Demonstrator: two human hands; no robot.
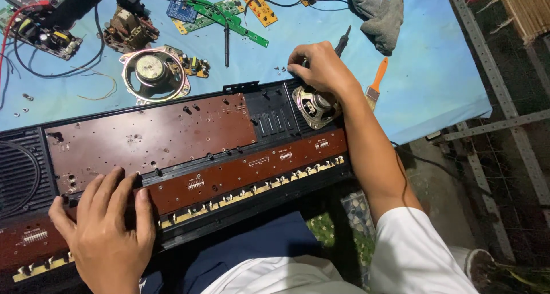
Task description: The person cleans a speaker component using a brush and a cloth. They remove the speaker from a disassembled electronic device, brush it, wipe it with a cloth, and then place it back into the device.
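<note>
Opened keyboard chassis [172,156] lay along the near edge of the blue tabletop [435,70], brown circuit boards [149,136] exposed. Right hand [321,67] sat at the chassis's far right corner, fingers curled tight around a dark-handled screwdriver [344,40], just above the mounted speaker [315,106]. Left hand [109,225] lay flat on the near left part of the chassis, fingers spread wide, holding nothing. Loose speaker [154,73] was just beyond the chassis's far edge. Orange-handled brush [375,83] lay right of the right hand. Green circuit boards [229,16], a transformer [129,27] and grey cloth [375,10] were toward the far edge.
</note>
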